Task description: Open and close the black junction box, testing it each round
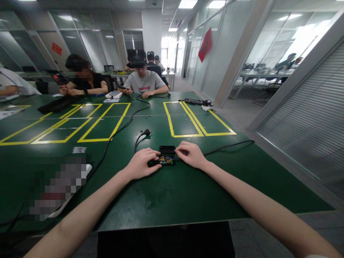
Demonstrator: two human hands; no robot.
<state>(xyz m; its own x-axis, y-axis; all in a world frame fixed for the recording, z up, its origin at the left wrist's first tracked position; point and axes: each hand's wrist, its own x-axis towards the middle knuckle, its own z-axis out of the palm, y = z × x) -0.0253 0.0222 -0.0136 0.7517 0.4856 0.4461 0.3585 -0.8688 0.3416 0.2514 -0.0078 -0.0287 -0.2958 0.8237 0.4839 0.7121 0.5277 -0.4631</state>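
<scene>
A small black power adapter [167, 162] lies opened on the green table, its circuit board with copper-coloured coils and blue parts showing. Its black cover half [167, 149] sits just behind it. My left hand [142, 163] grips the adapter's left end between thumb and fingers. At the right side, by the cover and the cable end, my right hand [191, 154] is closed in a pinch. What its fingertips hold, if anything, is too small to make out. A black cable [228, 146] runs off to the right from the adapter. Behind my left hand lies a black plug [146, 132] on a short cord.
The green table [150, 200] bears yellow tape outlines [188, 136]. A blurred-out object with a white edge [70, 190] lies at left, beside a long black cable [120, 129]. Black folded gear [196, 102] rests at the far right. Co-workers [146, 79] sit across the table.
</scene>
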